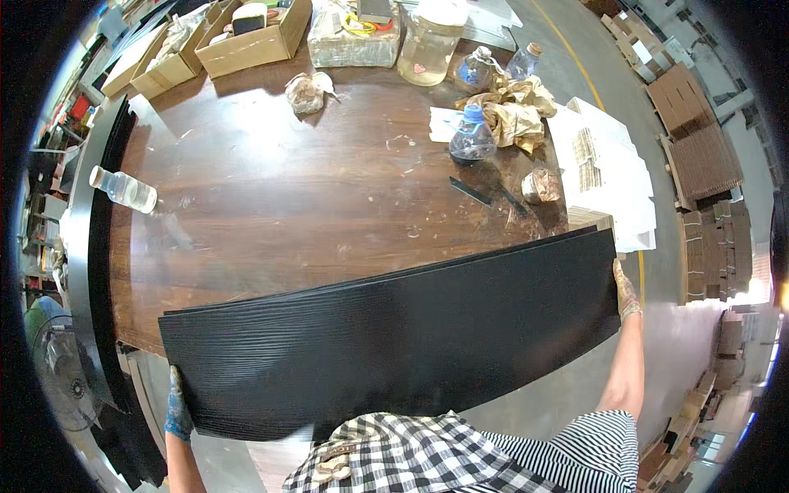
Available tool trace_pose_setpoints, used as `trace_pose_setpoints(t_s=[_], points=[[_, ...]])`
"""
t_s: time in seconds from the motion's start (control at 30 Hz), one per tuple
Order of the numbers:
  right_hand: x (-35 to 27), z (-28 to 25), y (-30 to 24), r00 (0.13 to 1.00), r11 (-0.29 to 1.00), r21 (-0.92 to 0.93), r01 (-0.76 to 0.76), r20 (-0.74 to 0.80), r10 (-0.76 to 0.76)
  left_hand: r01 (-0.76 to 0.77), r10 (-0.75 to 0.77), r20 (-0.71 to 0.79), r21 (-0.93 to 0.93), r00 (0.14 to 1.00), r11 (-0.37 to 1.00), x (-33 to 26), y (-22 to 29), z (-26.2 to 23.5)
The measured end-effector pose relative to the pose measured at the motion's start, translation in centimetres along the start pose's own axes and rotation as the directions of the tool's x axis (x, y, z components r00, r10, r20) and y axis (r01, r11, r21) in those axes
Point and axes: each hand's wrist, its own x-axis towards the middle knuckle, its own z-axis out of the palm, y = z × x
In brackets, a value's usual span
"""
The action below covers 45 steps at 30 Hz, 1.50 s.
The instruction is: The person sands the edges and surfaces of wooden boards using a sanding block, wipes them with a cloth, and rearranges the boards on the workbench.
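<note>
A long black ribbed sheet (394, 337) lies across the near edge of the brown wooden table (288, 197), held level in front of me. My left hand (177, 407), in a blue-stained glove, grips its left end. My right hand (626, 292), in a worn tan glove, grips its right end. At least one more thin black sheet edge shows just behind the top one. My checked and striped clothing is at the bottom of the view.
A clear plastic bottle (123, 189) lies at the table's left. Two bottles (472, 135), a big jar (427, 41), crumpled gloves (514, 111), cardboard boxes (255, 37) and a black strip (470, 191) sit at the back. White stacks (608, 164) stand right; black sheets (82, 271) stand left.
</note>
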Motion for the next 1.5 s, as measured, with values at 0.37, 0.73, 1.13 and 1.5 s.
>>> trace_pose_setpoints(t_s=[0.37,0.73,1.13,1.5], points=[[-1.1,0.2,-1.2,0.849,0.927,0.351,0.131,0.443,-0.287,-0.170,0.174,-0.102,0.044,0.979,0.984,-1.5,-0.1,0.8],[4.4,0.0,3.1,0.978,0.985,-0.017,0.169,0.125,-0.166,-0.063,0.097,-0.296,0.122,0.950,0.991,-1.2,0.0,1.8],[11.5,-1.4,4.0,0.847,0.886,-0.235,0.400,-0.275,-0.455,-0.169,0.335,-0.398,0.397,0.854,0.902,0.2,1.5,3.9],[-21.2,30.4,-28.8,0.086,0.219,0.316,0.923,0.385,-0.919,-0.348,0.331,-0.263,-0.017,0.906,0.937,-12.0,-13.0,1.6]])
